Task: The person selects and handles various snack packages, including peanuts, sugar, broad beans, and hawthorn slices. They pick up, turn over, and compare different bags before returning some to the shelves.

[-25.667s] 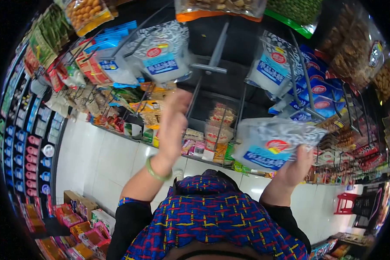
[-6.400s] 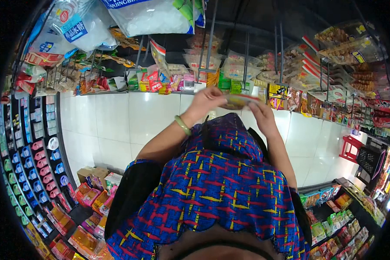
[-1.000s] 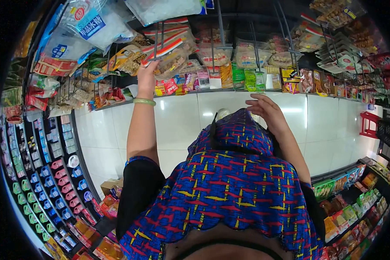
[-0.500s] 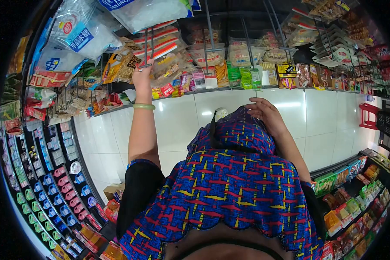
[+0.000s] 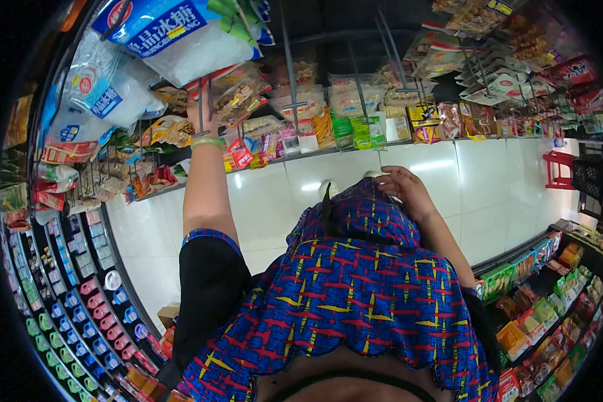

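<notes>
My left hand (image 5: pixel 202 119) reaches in among the hanging bags, with a light green bangle (image 5: pixel 208 143) at the wrist. A metal display hook (image 5: pixel 210 100) crosses in front of it, and its fingers are mostly hidden. Just right of it hangs a clear bag of brown dried food (image 5: pixel 241 100). To its lower left is a yellow-orange pack (image 5: pixel 167 130). Above hangs a big blue and white bag of rock sugar (image 5: pixel 181 40). My right hand (image 5: pixel 406 191) is held in front of my body, its fingers loosely bent and apart, holding nothing.
Hooks with bagged snacks and small packs (image 5: pixel 362 130) line the shelf ahead. Another shelf with pink and blue bottles (image 5: pixel 97 308) runs along the left. Packaged goods (image 5: pixel 536 315) fill a low shelf at right. A red stool (image 5: pixel 559 169) stands at far right on the tiled floor (image 5: pixel 268 181).
My left hand has gone farther in among the bags, past the hook end. The view has shifted slightly, bringing more of the rock sugar bag into sight. My right hand stays in front of me.
</notes>
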Demonstrator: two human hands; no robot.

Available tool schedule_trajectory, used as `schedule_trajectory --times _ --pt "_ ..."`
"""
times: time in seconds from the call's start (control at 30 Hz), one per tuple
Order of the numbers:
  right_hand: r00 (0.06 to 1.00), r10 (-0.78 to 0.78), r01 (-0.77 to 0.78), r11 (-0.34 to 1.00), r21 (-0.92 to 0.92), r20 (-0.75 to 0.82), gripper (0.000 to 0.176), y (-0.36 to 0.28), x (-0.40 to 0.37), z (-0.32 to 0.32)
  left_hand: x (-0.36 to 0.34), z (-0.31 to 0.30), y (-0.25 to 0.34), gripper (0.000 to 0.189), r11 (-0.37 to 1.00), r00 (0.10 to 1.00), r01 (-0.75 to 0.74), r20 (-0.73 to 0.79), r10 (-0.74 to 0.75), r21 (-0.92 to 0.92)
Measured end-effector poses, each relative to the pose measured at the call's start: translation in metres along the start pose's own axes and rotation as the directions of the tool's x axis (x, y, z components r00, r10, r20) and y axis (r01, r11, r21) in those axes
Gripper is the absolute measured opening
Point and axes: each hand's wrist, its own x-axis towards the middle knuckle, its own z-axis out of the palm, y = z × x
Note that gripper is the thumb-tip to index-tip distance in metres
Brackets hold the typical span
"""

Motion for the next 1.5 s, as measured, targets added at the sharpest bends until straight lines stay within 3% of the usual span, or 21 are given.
schedule_trajectory --times 0.07,0.13,0.17,0.2,0.27,0.3,0.43,0.53,0.63,0.7,0.73,0.77,0.8,0.83,0.87,0.9,0.93,1.1,1.17,1.33,1.5 --pt "1.0 -0.012 0.013 1.0 0.016 -0.01 0.028 -0.005 0.0 -0.012 -0.001 -0.003 -0.003 0.047 1.0 0.999 -0.01 0.044 0.011 -0.012" --pt "0.992 -0.061 0.049 0.993 -0.109 -0.111 0.03 -0.016 0.001 -0.028 0.045 -0.041 -0.05 0.039 0.88 0.963 0.173 0.261 -0.058 -0.442" --pt "0.983 -0.102 0.08 0.987 -0.14 -0.154 0.031 -0.022 0.004 -0.042 0.033 -0.044 -0.046 0.036 0.914 0.955 0.212 0.272 -0.118 -0.346" --pt "0.97 -0.143 0.109 0.979 -0.174 -0.197 0.033 -0.029 0.011 -0.06 -0.006 -0.031 -0.025 0.029 0.973 0.918 -0.232 0.331 0.22 -0.002" --pt "0.926 -0.227 0.194 0.972 -0.135 -0.302 0.037 -0.058 0.023 -0.087 0.011 -0.054 -0.047 0.031 0.953 0.935 -0.265 0.281 0.217 0.148" --pt "0.888 -0.272 0.217 0.959 -0.184 -0.37 0.039 -0.075 0.034 -0.102 -0.011 -0.049 -0.042 0.033 0.974 0.983 -0.134 0.096 0.153 -0.184" --pt "0.643 -0.668 0.512 0.739 -0.437 -0.375 0.066 -0.155 0.092 -0.154 -0.087 -0.054 -0.051 0.052 0.861 0.992 0.043 -0.125 0.023 0.507" --pt "0.48 -0.85 0.591 0.497 -0.635 -0.218 0.069 -0.202 0.14 -0.186 -0.167 -0.083 -0.103 0.059 0.859 0.987 0.153 -0.12 -0.108 0.488" --pt "0.584 -0.751 0.611 0.657 -0.442 -0.309 0.071 -0.24 0.156 -0.183 -0.267 -0.141 -0.166 0.058 0.767 0.933 0.358 -0.23 -0.275 0.532" --pt "0.604 -0.754 0.666 0.655 -0.357 -0.257 0.071 -0.256 0.164 -0.182 -0.328 -0.244 -0.258 0.052 0.554 0.928 0.233 -0.014 -0.371 0.799" --pt "0.618 -0.753 0.704 0.658 -0.266 -0.227 0.071 -0.263 0.17 -0.187 -0.36 -0.239 -0.222 0.047 0.06 0.71 -0.173 0.167 -0.684 0.983" --pt "0.645 -0.744 0.71 0.668 -0.223 -0.173 0.066 -0.27 0.18 -0.195 -0.402 -0.254 -0.207 0.04 0.149 0.714 -0.524 0.528 -0.46 0.839" --pt "0.652 -0.744 0.711 0.668 -0.221 -0.149 0.066 -0.274 0.189 -0.204 -0.435 -0.276 -0.225 0.032 0.179 0.71 -0.57 0.591 -0.384 0.802" --pt "0.671 -0.724 0.699 0.689 -0.19 -0.16 0.07 -0.277 0.198 -0.213 -0.457 -0.285 -0.226 0.027 0.301 0.774 -0.227 0.359 -0.522 0.926" --pt "0.677 -0.729 0.717 0.685 -0.129 -0.103 0.065 -0.281 0.201 -0.213 -0.47 -0.283 -0.221 0.027 0.302 0.785 -0.21 0.344 -0.515 0.93" --pt "0.682 -0.73 0.727 0.683 -0.066 -0.047 0.061 -0.284 0.205 -0.212 -0.485 -0.279 -0.203 0.026 0.39 0.722 0.327 0.039 -0.691 0.86" --pt "0.685 -0.728 0.726 0.685 -0.062 -0.03 0.061 -0.288 0.206 -0.213 -0.495 -0.27 -0.188 0.026 0.331 0.486 0.77 -0.165 -0.858 0.546" --pt "0.767 -0.626 0.629 0.777 -0.025 -0.142 0.021 -0.265 0.185 -0.211 -0.492 -0.21 -0.197 0.04 0.589 0.724 0.668 -0.21 -0.657 0.455" --pt "0.719 -0.619 0.619 0.777 -0.113 -0.315 0.014 -0.255 0.154 -0.188 -0.463 -0.16 -0.167 0.043 0.55 0.713 0.656 -0.185 -0.676 0.517" --pt "0.593 -0.783 0.787 0.613 -0.07 -0.189 0.011 -0.223 0.12 -0.186 -0.415 -0.095 -0.158 0.037 0.676 0.774 0.58 -0.049 -0.631 0.456" --pt "0.525 -0.824 0.7 0.56 -0.445 -0.211 0.005 -0.207 0.054 -0.197 -0.382 -0.045 -0.154 0.037 0.739 0.837 0.456 0.042 -0.545 0.497"
